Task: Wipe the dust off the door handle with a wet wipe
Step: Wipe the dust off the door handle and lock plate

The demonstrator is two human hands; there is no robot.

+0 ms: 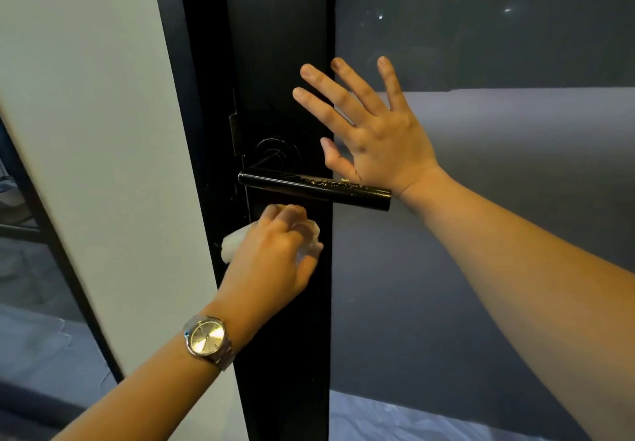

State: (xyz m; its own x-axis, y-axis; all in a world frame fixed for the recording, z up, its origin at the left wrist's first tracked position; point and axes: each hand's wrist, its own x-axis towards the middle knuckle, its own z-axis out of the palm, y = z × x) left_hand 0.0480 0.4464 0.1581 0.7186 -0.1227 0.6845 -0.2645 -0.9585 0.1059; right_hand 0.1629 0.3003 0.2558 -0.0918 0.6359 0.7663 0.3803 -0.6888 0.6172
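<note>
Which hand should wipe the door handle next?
The left hand, probably. It grips the wet wipe and sits just below the door handle. The right hand is open with fingers spread above the handle and holds no wipe.

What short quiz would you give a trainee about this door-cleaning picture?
1. True or false: the wet wipe is wrapped round the door handle.
2. Fill in: the right hand, above the door handle, has its fingers ____.
3. Which hand grips the wet wipe? A. the left hand. B. the right hand. C. neither.

Key:
1. False: the wet wipe is bunched up just below the door handle.
2. Spread.
3. A.
</note>
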